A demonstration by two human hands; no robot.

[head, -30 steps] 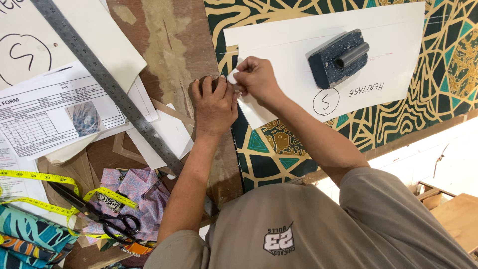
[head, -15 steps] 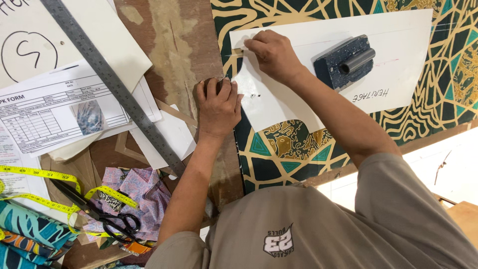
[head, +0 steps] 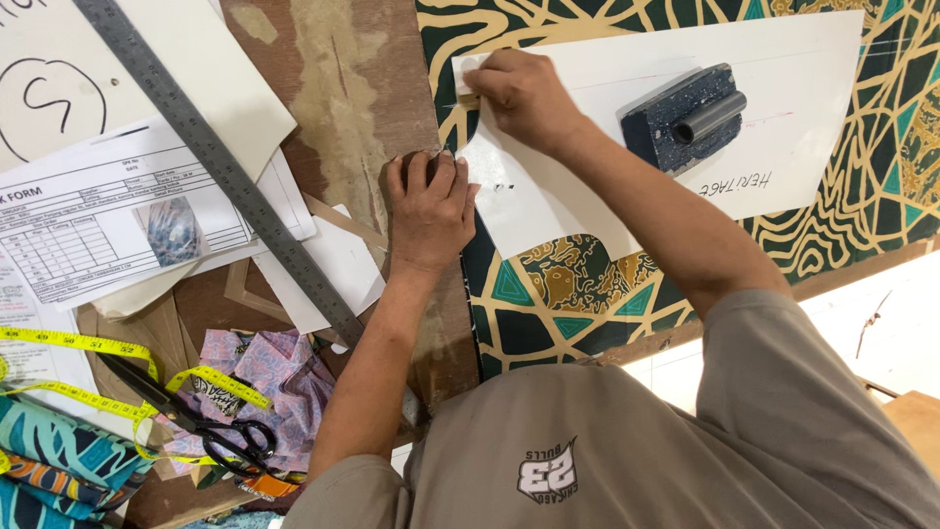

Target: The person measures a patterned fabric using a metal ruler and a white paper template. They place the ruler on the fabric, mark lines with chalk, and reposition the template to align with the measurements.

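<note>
A white pattern card (head: 627, 157) lies on dark green and gold patterned fabric (head: 548, 294), held down by a dark block weight (head: 685, 116) with a cylinder handle. My right hand (head: 524, 93) is at the card's far left corner, its fingers pinched on a small pale piece, apparently chalk (head: 469, 99), touching the card's edge. My left hand (head: 426, 211) rests palm down on the wooden table at the fabric's left edge. Its fingertips press beside the card's near left side and it holds nothing.
A long steel ruler (head: 215, 167) lies diagonally at the left over a printed paper form (head: 108, 225) and white cards. Black scissors (head: 186, 416), a yellow tape measure (head: 78, 343), pink fabric scraps (head: 279, 367) and folded printed cloth (head: 49, 460) crowd the near left.
My right hand has moved away from my left hand, up to the card's far left corner, with the pale piece in it. My left hand has stayed put.
</note>
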